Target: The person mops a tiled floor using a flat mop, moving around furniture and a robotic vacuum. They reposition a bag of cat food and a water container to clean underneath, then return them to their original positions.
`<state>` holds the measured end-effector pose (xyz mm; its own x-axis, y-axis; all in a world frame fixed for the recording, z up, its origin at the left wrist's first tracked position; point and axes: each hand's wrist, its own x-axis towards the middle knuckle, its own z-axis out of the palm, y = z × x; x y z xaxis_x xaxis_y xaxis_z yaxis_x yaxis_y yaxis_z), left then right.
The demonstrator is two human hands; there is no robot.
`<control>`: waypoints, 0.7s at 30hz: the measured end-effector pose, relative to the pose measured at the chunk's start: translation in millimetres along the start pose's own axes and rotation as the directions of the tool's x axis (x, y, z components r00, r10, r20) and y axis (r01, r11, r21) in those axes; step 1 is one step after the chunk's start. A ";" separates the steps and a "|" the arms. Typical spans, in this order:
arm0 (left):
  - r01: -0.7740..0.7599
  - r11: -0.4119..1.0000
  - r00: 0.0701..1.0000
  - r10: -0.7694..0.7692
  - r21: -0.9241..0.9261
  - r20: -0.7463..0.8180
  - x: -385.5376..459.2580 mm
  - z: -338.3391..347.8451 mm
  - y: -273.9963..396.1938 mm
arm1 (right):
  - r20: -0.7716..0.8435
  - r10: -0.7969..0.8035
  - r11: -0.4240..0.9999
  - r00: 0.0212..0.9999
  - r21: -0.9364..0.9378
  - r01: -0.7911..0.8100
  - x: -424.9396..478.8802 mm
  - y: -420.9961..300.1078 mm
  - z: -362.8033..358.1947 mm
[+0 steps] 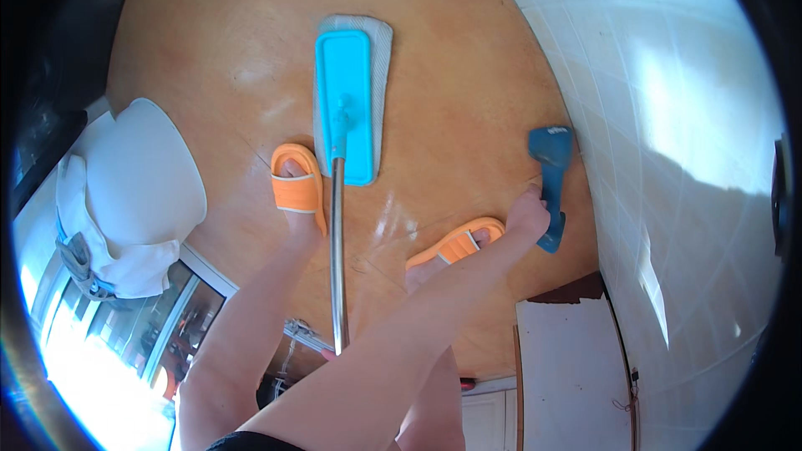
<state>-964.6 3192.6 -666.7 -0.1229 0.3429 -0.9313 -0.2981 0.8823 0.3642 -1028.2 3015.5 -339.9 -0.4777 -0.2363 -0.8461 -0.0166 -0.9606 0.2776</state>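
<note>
A blue dumbbell (553, 178) is at the right, beside the tiled wall. My left hand (528, 213) has its fingers at the dumbbell's handle, and the left forearm stretches across the lower middle. A flat mop with a bright blue head (346, 75) rests on a grey pad (380, 88) on the floor. Its metal pole (337, 250) runs down towards me and passes under my forearm. Only a few fingertips of my right hand (329, 355) show at the pole; the forearm hides the rest.
Orange slippers (296, 191) are on my feet on the tan floor (451, 75). A white bucket (147, 163) with cloths (135, 266) over its rim stands at left. White tiles (626, 138) line the right side, and a white panel (570, 369) stands at lower right.
</note>
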 end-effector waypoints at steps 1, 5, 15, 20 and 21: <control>-0.061 0.998 0.998 0.061 -0.033 0.004 7.0 1.1 4.4 | -0.006 -0.007 1.000 1.000 -0.013 0.007 -1.2 -2.2 1.3; -0.277 0.957 0.961 0.273 0.091 0.054 -0.6 -76.8 46.8 | -0.040 -0.078 0.997 0.996 -0.028 0.076 0.7 -6.1 19.5; -0.057 0.457 0.291 0.858 0.888 -0.423 84.5 -507.1 224.1 | -0.173 -0.080 0.995 0.982 -0.072 0.068 -5.1 -8.9 15.6; 0.058 0.326 0.606 0.740 0.944 -0.292 138.2 -600.9 243.1 | -0.198 0.083 0.983 0.977 -0.146 -0.113 -3.8 -38.0 34.9; 0.064 0.280 0.559 0.785 0.958 -0.267 145.5 -592.3 233.9 | -0.241 0.088 0.979 0.967 -0.158 -0.128 -4.9 -38.6 37.9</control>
<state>-1612.9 3257.9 -713.3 -0.5556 0.7982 -0.2328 0.8152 0.5780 0.0362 -1058.5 3059.3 -329.2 -0.2517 -0.3479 -0.9031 0.1833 -0.9334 0.3085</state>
